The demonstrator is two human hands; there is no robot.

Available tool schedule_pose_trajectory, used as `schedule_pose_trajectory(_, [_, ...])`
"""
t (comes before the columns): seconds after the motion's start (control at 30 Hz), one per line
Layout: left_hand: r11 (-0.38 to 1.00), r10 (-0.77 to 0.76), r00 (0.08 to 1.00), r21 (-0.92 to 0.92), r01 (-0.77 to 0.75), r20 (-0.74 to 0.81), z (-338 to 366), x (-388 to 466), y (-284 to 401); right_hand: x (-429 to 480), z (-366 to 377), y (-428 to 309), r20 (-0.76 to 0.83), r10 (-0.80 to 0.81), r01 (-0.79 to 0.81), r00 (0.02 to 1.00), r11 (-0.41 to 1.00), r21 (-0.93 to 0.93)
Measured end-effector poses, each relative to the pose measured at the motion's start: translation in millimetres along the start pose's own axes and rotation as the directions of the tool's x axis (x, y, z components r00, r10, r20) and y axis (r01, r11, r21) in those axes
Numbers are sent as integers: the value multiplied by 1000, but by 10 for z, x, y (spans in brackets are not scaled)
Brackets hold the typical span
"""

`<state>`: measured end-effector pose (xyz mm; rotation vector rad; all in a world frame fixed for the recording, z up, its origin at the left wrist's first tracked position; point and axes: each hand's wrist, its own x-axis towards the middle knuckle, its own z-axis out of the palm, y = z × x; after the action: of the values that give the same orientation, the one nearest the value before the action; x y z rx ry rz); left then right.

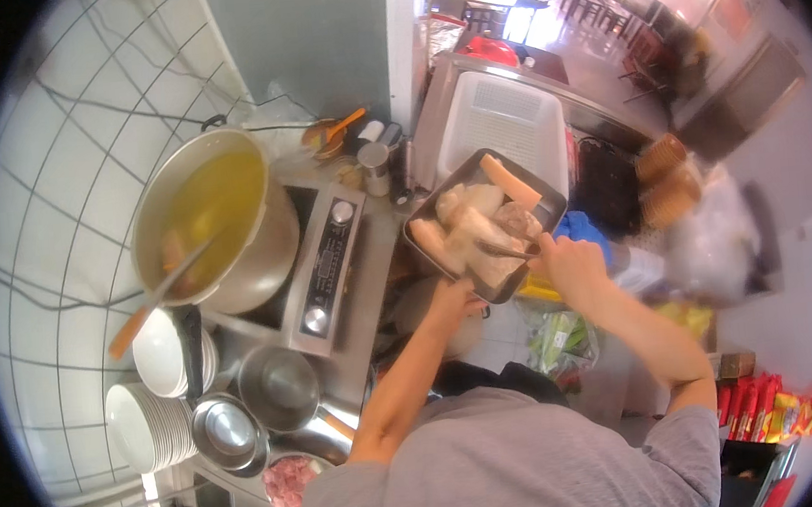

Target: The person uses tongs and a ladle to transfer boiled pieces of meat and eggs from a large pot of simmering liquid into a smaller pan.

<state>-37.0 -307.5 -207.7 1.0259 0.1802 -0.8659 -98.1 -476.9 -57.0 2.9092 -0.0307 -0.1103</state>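
A dark rectangular tray [551, 206] holds several pale chunks of what looks like cooked meat [479, 230] and a long orange piece [511, 181], possibly carrot. My left hand [456, 298] grips its near left edge, with the fingers partly hidden by the tray. In my right hand [571, 262] is a metal utensil [502, 249], either tongs or a spoon. Its dark end rests on the chunks. To the left, a large metal stockpot [249, 266] contains yellowish broth [211, 190]. A wooden-handled ladle or spoon [130, 332] leans out over its rim.
The pot stands on an induction cooker [324, 260] with two knobs. Stacked white plates [133, 425], a saucepan [278, 388] and raw meat [291, 480] are at lower left. Beyond the tray sits a white plastic basket [502, 117]. Bagged green vegetables [559, 338] lie low at right.
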Motion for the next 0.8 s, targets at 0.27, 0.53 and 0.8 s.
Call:
schedule_pose_trajectory(0.27, [993,51,998,-109,-48,22,-70,784,-710,-49,271,253,-67,165,-134,984,933,335])
schedule_pose_trajectory(0.53, [984,-110,989,-127,122,103,61,809,-427,450,-29,122,-84,55,37,995,574,818])
schedule_pose_trajectory(0.8, [467,492,838,740,-484,237,-593,-1116,1032,1793,-1339,-1083,-478,-440,643,760,619,451])
